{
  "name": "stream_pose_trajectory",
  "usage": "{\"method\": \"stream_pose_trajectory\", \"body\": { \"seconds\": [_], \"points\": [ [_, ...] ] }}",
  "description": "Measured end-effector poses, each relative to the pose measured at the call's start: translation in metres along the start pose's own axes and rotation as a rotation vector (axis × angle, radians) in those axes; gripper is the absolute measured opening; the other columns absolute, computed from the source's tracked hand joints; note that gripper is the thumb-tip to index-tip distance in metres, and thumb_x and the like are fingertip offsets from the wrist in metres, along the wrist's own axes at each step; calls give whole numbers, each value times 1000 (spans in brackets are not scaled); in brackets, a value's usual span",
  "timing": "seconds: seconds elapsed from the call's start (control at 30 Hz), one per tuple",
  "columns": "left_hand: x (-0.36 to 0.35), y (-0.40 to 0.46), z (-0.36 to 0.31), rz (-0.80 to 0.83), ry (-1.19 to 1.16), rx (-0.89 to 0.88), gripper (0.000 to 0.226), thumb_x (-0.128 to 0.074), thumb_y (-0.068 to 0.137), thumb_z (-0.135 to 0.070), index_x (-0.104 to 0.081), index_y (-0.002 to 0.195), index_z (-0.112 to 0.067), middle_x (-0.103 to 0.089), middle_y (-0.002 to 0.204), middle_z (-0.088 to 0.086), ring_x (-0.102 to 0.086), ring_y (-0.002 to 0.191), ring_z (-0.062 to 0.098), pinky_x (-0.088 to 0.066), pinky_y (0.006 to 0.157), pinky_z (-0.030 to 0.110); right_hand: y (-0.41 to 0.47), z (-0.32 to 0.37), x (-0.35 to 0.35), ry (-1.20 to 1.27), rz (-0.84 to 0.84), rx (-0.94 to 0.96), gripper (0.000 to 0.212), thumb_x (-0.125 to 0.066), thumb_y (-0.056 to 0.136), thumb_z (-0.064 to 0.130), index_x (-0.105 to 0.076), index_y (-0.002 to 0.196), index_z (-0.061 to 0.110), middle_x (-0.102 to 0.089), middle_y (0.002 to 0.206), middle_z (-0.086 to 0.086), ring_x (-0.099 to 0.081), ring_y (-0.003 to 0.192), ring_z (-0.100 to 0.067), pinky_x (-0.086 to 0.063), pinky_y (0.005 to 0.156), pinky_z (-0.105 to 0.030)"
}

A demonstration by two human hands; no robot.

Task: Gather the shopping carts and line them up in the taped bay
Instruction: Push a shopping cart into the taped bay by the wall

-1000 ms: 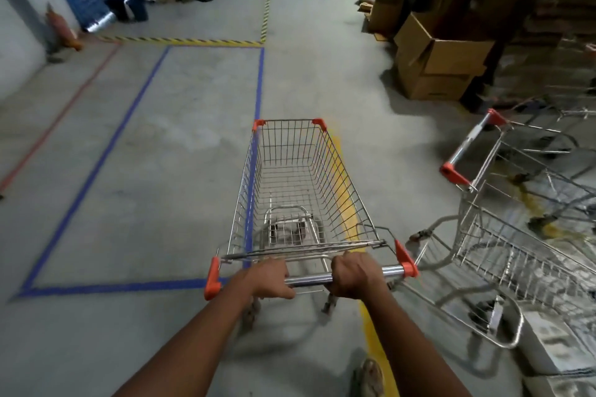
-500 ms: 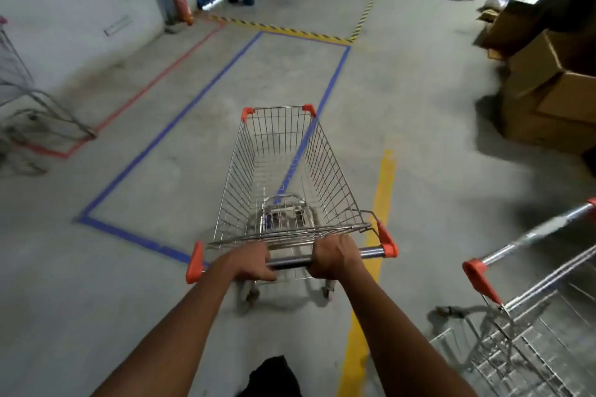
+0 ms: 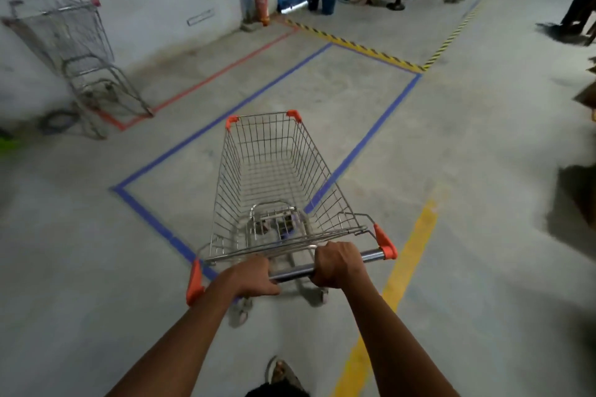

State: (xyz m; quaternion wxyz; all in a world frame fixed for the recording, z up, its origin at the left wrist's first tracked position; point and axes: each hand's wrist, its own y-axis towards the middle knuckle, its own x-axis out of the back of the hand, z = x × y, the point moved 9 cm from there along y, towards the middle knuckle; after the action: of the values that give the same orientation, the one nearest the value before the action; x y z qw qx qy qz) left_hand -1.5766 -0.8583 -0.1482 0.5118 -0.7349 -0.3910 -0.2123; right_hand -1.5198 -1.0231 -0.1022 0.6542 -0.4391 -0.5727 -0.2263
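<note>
A wire shopping cart [image 3: 274, 171] with orange corner caps stands in front of me, its basket empty. My left hand [image 3: 253, 277] and my right hand [image 3: 338, 264] both grip its metal handle bar. The cart's basket lies over the near right corner of the bay marked in blue tape [image 3: 206, 135] on the concrete floor, pointing into it. A second wire cart [image 3: 74, 51] stands at the left by the white wall, at the end of a red-taped strip.
A yellow floor line [image 3: 412, 251] runs to the right of the cart. Black-and-yellow hazard tape [image 3: 354, 47] edges the bay's far end. A fire extinguisher [image 3: 262, 5], two dark bins [image 3: 321, 1] and clutter stand by the blue shutter. A seated person's legs [image 3: 574, 16] are at far right.
I have swung left with the cart, so the blue bay now lies straight ahead. The carts at the right have left view and a cart by the left wall shows fully.
</note>
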Motion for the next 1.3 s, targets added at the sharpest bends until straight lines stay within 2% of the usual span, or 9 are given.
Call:
{"method": "stream_pose_trajectory", "body": {
  "seconds": [0.13,0.27,0.43,0.53,0.63,0.83,0.93,1.07,1.3],
  "points": [
    [26,22,-9,-72,-60,36,34,-68,79,-50,-62,77,-18,-58,69,0,-52,60,13,-37,53,27,44,-24,10,-25,59,107,33,-56,87,57,-58,86,25,-63,82,2,-59,72,-20,-44,69,-32],
    [41,45,-12,-62,-106,114,33,-65,83,-51,-64,83,-17,-61,77,2,-54,63,13,-36,52,28,84,-39,24,-58,58,193,36,-57,84,56,-66,95,22,-72,95,-3,-69,87,-25,-47,73,-33],
    [63,73,-10,-93,-170,185,31,-64,81,-45,-66,85,-15,-69,86,8,-58,64,15,-36,51,25,135,-55,34,-88,76,291,38,-60,82,58,-65,94,23,-72,95,-2,-68,85,-23,-47,72,-32],
    [78,93,-4,-153,-218,236,29,-63,76,-49,-63,80,-20,-67,80,3,-62,68,15,-39,53,27,169,-63,42,-89,58,342,34,-59,82,60,-58,89,26,-71,94,-2,-68,85,-22,-47,73,-30],
    [100,111,1,-239,-261,294,31,-65,75,-49,-59,68,-19,-60,66,-2,-58,60,13,-39,52,26,207,-69,59,-103,-2,416,40,-57,80,59,-64,96,23,-73,100,-5,-71,93,-27,-51,77,-33],
    [147,135,8,-434,-272,425,30,-63,72,-46,-68,74,-17,-54,62,-5,-52,57,8,-42,56,25,279,-72,88,-124,-5,560,37,-60,78,53,-68,93,20,-75,97,-5,-71,91,-26,-49,76,-33],
    [161,141,16,-508,-242,532,31,-57,71,-54,-64,76,-24,-61,72,-5,-60,66,12,-49,59,26,310,-69,98,-126,1,623,33,-59,80,49,-68,88,18,-73,89,-4,-69,83,-23,-46,71,-30],
    [178,138,29,-516,-86,682,36,-59,81,-56,-69,95,-24,-67,88,-1,-62,77,16,-49,65,28,344,-59,104,-140,32,695,37,-60,83,56,-68,83,19,-67,76,3,-57,65,-17,-39,62,-27],
    [200,133,71,-535,-21,824,38,-55,87,-49,-69,109,-22,-73,103,5,-70,95,26,-55,80,36,380,-22,120,-125,33,698,28,-62,81,47,-64,78,19,-65,73,3,-62,68,-18,-54,72,-30]
  ]
}}
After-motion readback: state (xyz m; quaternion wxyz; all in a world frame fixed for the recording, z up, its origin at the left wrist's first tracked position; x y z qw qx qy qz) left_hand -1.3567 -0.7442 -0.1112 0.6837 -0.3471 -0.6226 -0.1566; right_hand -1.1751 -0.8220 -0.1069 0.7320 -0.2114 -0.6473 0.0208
